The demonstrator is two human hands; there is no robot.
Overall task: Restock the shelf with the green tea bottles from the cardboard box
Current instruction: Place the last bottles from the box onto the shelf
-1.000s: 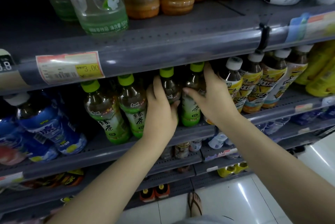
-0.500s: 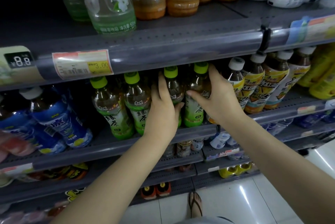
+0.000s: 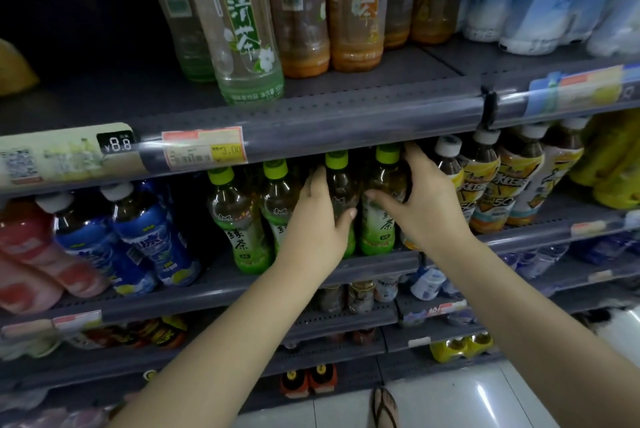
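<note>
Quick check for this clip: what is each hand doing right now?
Left hand: grips a green tea bottle on the shelf.
Right hand: grips the neighbouring green tea bottle.

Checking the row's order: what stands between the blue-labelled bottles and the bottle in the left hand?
Head view: two green tea bottles stand between the blue-labelled bottles and the left hand.

Four clear plastic green tea bottles [image 3: 239,219] with lime-green caps, amber tea and green labels stand upright in a row near the front edge of the grey metal shelf [image 3: 221,292], the two on the right touching and each partly hidden by a hand.
</note>
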